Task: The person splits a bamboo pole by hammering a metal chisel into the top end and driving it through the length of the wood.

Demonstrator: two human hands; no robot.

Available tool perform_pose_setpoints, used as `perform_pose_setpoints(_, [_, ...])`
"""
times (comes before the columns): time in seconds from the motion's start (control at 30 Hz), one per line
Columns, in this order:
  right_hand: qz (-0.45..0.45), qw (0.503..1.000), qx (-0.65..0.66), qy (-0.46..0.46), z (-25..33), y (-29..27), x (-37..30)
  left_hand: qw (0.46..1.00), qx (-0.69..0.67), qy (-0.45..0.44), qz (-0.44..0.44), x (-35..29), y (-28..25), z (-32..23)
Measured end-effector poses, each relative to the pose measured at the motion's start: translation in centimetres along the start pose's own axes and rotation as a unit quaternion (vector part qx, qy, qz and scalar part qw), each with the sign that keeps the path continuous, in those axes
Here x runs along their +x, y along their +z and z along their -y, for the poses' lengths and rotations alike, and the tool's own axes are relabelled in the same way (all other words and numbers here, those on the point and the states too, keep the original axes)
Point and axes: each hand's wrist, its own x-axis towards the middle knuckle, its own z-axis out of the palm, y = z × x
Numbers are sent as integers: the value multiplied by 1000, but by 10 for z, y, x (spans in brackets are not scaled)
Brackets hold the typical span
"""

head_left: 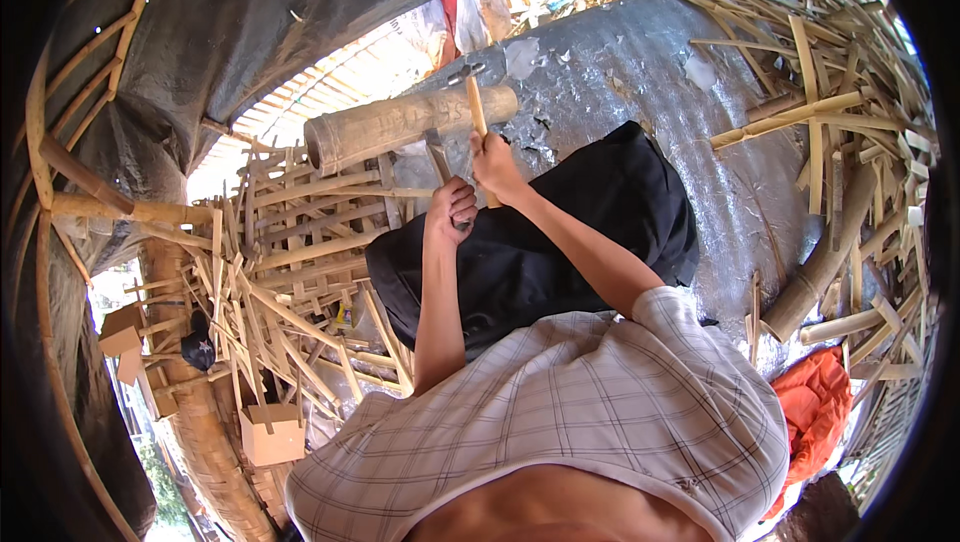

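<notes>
My left hand [452, 207] is closed around a chisel-like tool [438, 154] with a flat dark blade. The blade's upper end overlaps the near side of a thick bamboo section [375, 127]; whether it touches, I cannot tell. Just to the right, my right hand [497, 169] grips a hammer [476, 105] by its pale wooden handle. The small dark hammer head lies at the bamboo's far side. The bamboo rests on its side, its hollow end toward the left. Both hands are close together above my dark-covered lap [560, 237].
A worn silvery sheet [740, 182] spreads beneath and right of me. Split bamboo strips [290, 312] and a woven lattice [320, 207] crowd the left. More strips and bamboo tubes [828, 252] pile up at right. Orange cloth [812, 402] and a cardboard box [272, 437] lie nearby.
</notes>
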Motion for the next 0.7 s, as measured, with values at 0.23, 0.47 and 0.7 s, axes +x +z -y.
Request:
perform_pose_setpoints(0.23, [-50, 994, 79, 61, 15, 11, 17, 999, 41, 0, -33, -2, 7, -4])
perform_pose_setpoints(0.47, [-129, 989, 51, -56, 5, 21, 24, 999, 35, -5, -33, 1, 18, -2])
perform_pose_setpoints(0.7, [-27, 996, 83, 36, 9, 3, 18, 999, 19, -1, -46, -2, 24, 3])
